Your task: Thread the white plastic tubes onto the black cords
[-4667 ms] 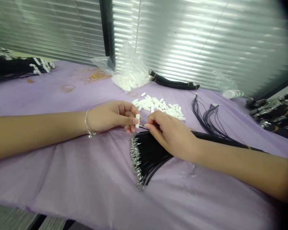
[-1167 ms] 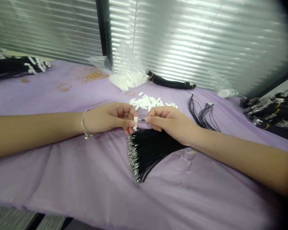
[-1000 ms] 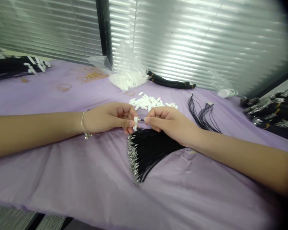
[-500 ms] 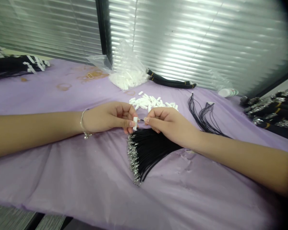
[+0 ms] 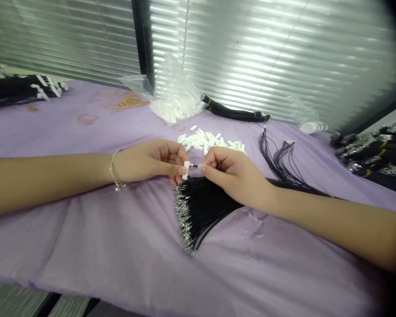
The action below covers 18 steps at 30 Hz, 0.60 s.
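Observation:
Between thumb and fingers, my left hand [image 5: 155, 162] pinches a small white plastic connector housing [image 5: 186, 170]. My right hand [image 5: 236, 172] grips a thin black wire [image 5: 195, 166] close to its metal-tipped end. That tip meets the right side of the housing; how far it sits inside I cannot tell. Below both hands a fanned bundle of black wires [image 5: 211, 198] lies on the table, its silvery metal ends [image 5: 184, 220] toward the left. Just beyond my fingers is a loose pile of white housings [image 5: 207, 140].
A purple cloth [image 5: 102, 255] covers the table. Toward the back are a clear bag of white pieces [image 5: 174, 108], tied black wire bundles [image 5: 234, 113] and rubber bands [image 5: 127, 103]. More wires [image 5: 280, 163] lie right, with foil-ended bundles [image 5: 379, 149] beyond. Wires with white housings [image 5: 20, 90] lie far left.
My right hand has shifted and turned slightly, with its fingers still on the wire. The left hand and the white housing have barely moved.

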Each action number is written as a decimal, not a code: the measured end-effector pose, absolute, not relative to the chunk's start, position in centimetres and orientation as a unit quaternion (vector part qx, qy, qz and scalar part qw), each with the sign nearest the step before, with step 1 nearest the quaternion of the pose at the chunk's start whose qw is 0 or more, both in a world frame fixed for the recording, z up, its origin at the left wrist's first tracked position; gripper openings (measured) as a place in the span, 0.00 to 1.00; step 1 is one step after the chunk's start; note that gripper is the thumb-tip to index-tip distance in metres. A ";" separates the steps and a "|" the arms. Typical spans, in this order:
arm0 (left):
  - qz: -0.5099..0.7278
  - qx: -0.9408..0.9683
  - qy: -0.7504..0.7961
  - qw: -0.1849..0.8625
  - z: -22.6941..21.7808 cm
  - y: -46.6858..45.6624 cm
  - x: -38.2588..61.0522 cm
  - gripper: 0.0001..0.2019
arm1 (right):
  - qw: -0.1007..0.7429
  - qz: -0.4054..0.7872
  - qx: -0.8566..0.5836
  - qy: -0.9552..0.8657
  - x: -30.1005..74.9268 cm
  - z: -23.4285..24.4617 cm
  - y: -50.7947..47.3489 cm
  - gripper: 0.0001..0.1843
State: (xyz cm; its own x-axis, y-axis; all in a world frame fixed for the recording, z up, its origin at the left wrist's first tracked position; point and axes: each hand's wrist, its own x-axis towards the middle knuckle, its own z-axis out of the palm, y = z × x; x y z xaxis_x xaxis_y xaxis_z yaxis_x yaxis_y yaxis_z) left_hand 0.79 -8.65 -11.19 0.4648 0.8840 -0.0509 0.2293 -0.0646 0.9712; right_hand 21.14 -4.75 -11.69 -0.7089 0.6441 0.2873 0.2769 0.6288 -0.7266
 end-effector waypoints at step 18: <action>0.300 0.662 0.434 0.532 -10.8 -9.0 1.1 0.03 | 0.297 0.217 -0.225 -0.902 21.4 -11.8 -5.5 0.07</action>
